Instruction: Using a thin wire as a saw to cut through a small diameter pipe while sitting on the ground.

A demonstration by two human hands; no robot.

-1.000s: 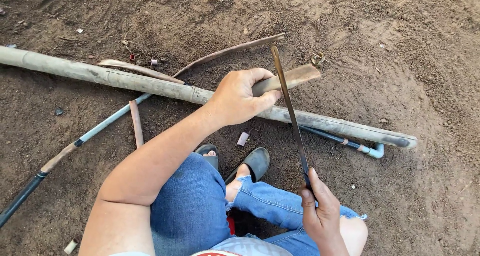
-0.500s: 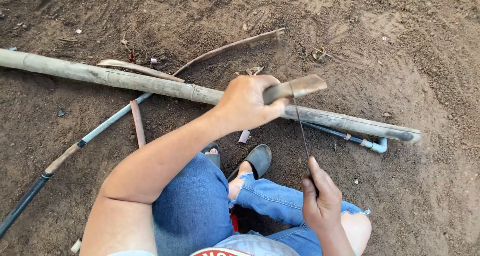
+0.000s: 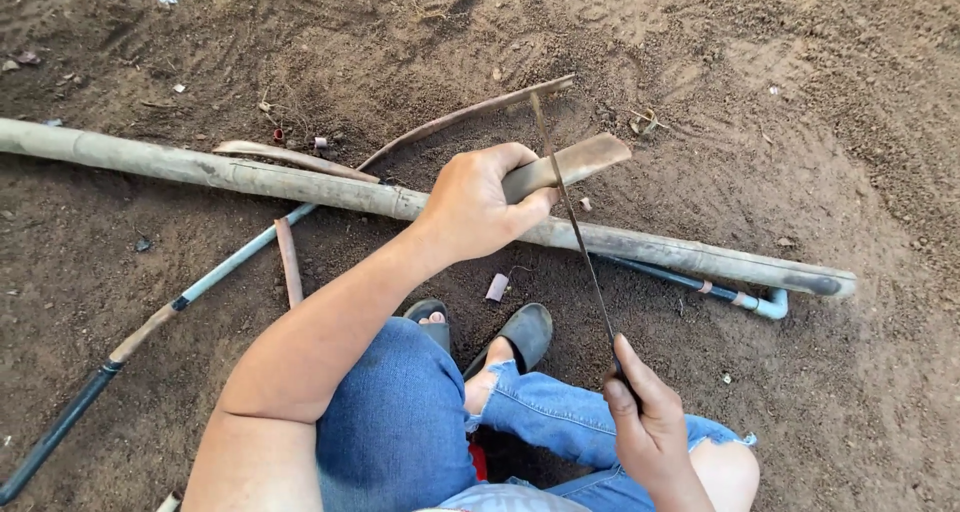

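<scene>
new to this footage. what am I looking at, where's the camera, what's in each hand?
There is no machine here: a person works with two bare hands. The single picture comes from a camera worn on the head, looking down past the knees in blue jeans and dark sandals to bare dirt ground.

The left hand grips a short split bamboo piece, holding it above a long bamboo pole that lies across the ground. The right hand holds the handle end of a long thin blade, which runs up and crosses the held piece on edge.

Also on the ground: a thin blue pipe with a grey elbow fitting at its far end, passing under the pole, a few bamboo slivers and small scraps.
</scene>
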